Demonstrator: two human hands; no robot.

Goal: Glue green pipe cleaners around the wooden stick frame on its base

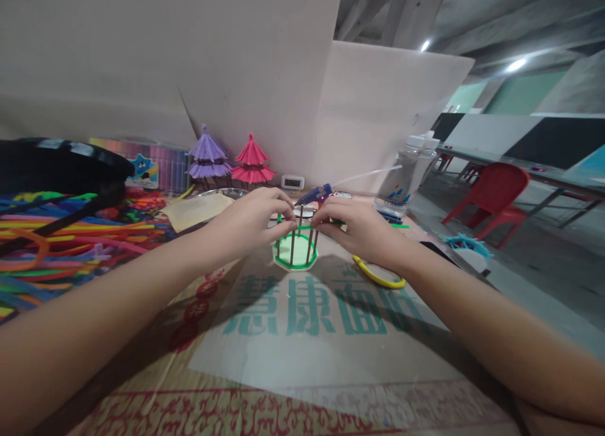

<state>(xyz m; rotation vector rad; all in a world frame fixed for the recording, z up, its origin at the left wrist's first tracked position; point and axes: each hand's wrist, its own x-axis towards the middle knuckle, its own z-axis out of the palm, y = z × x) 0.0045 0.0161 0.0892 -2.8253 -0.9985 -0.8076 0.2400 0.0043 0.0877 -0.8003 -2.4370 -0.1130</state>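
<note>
A small round frame stands in front of me, with a pale base edged by a green pipe cleaner ring (295,267) and several upright brown posts (292,248). Across the tops of the posts runs a green pipe cleaner (305,227), its loose end sticking out past my right wrist. My left hand (265,215) is closed at the upper left of the frame, pinching this strip near a post. From the other side, the fingers of my right hand (352,225) pinch the same strip. My fingertips partly cover the post tops.
Behind the frame lies a blue glue gun (314,195). Purple (206,155) and pink (252,162) pagoda-shaped roofs stand at the back. Loose colourful pipe cleaners (70,234) spread at left. A yellow ring (378,277) and a clear bottle (404,177) are at right.
</note>
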